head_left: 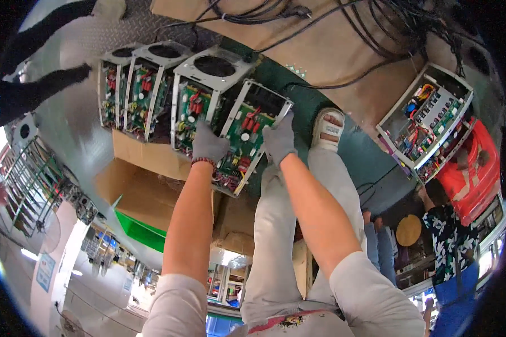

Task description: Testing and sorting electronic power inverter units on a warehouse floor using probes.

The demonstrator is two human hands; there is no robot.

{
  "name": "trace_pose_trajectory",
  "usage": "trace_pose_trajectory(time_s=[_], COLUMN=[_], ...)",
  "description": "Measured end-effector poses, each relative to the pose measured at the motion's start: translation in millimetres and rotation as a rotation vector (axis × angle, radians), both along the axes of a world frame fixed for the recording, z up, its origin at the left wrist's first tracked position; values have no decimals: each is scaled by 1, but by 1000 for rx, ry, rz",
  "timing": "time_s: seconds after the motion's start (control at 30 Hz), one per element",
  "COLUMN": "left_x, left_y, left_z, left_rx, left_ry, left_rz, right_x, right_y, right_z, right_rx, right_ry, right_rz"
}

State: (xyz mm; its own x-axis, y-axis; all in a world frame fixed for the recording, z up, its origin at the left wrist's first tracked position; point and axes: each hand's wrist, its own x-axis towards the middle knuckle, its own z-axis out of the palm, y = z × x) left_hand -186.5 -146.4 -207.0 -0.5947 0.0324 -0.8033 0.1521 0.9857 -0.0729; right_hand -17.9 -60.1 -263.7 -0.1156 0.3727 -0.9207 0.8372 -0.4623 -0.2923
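One circuit module (246,136), rightmost of four, leans lengthwise away and rightward between my right hand (280,140), fingers curled closed on its edge, and my left hand (209,145), whose hold I cannot tell, opposite.

The left hand (209,144) and right hand (279,139) grip a circuit unit (245,147); three more units (194,112) stand left, a box (143,150) nearer.

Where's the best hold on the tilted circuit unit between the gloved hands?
Take the circuit unit by its metal side rails, probably one hand from each side: they run straight along its long edges, while the open front leaves the green board's parts exposed.
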Motion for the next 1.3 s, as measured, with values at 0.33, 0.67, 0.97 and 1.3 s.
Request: trace_pose_trajectory(time_s=[0.33, 0.67, 0.97, 1.3], left_x=[32, -7, -88, 20], left_y=[-9, -201, -248, -140], left_z=[-8, 19, 33, 178], left_rx=[72, 209, 240, 341], left_ry=[103, 773, 307, 181], left_rz=[-42, -132, -724, 56], right_x=[29, 18, 27, 21], right_y=[-24, -38, -38, -49], right_z=[-51, -32, -37, -30], right_rx=[54, 138, 157, -31], right_ry=[411, 318, 104, 121], right_rz=[-233, -95, 96, -175])
